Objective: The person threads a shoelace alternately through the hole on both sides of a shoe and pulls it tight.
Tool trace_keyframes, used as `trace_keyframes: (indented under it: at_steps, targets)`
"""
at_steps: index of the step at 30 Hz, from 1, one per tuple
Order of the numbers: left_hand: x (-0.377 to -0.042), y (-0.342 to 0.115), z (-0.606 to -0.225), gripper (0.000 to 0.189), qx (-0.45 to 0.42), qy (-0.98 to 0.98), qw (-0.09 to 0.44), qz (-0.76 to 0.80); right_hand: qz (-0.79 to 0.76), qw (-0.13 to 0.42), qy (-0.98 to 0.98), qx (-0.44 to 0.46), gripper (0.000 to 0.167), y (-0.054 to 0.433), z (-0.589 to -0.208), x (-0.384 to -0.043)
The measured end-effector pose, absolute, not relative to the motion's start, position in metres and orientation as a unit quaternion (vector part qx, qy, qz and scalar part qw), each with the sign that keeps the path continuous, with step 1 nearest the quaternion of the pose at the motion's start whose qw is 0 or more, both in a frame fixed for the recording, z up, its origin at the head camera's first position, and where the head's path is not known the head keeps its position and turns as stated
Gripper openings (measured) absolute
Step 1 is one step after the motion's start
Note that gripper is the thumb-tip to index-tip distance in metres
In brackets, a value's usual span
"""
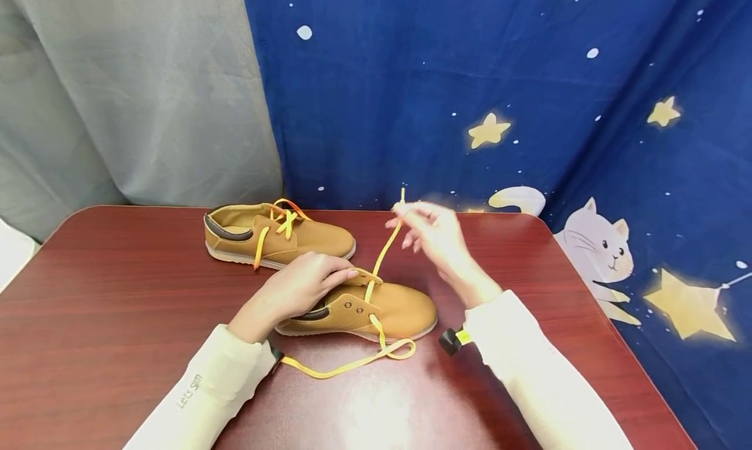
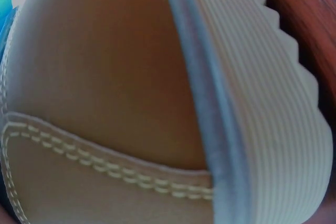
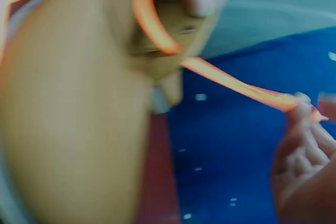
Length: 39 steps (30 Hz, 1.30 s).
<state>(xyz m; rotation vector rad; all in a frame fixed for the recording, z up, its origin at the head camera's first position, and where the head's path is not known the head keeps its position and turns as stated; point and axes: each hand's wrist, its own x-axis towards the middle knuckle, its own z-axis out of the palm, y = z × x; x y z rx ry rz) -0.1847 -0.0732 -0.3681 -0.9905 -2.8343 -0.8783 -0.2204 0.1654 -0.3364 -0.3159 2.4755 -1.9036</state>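
Observation:
A tan shoe [image 1: 405, 306] with a pale sole stands on the table, toe to the right. My left hand [image 1: 305, 280] grips its far eyelet flap [image 1: 365, 277], thumb on the flap's inner side. A yellow shoelace [image 1: 384, 251] runs up from that flap to my right hand [image 1: 435, 231], which pinches it near its tip. The lace's other length leaves the near flap and lies looped on the table. In the right wrist view the lace [image 3: 236, 85] looks orange and stretches from the flap to the fingertips. The left wrist view shows the shoe's stitched side [image 2: 105, 77] and ribbed sole [image 2: 273, 108] close up.
Behind stands a matching tan shoe [image 1: 323, 238] with its lace tied across the front. The dark red table [image 1: 147, 306] ends at a grey curtain [image 1: 158, 97] and a blue star-patterned curtain [image 1: 399, 97].

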Motion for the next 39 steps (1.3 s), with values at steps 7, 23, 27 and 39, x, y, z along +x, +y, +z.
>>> trace_keyframes:
  at_steps: [7,23,27,39]
  targets:
    - [-0.184,-0.074,-0.367,0.028,-0.311,-0.907,0.003,-0.284,-0.568,0.113,0.803,-0.138,0.030,0.155,-0.370,-0.209]
    - [-0.183,-0.074,-0.365,0.030,-0.309,-0.909,0.003,-0.278,-0.588,-0.006,0.795,-0.148,0.026,0.168,-0.322,-0.226]
    - [-0.184,-0.074,-0.366,0.030,-0.311,-0.909,0.003,-0.277,-0.611,-0.031,0.777,-0.148,0.026,0.170,-0.308,-0.227]
    - [-0.183,-0.075,-0.367,0.029,-0.312,-0.909,0.001,-0.278,-0.741,0.012,0.657,-0.136,0.017,0.177,-0.278,-0.196]
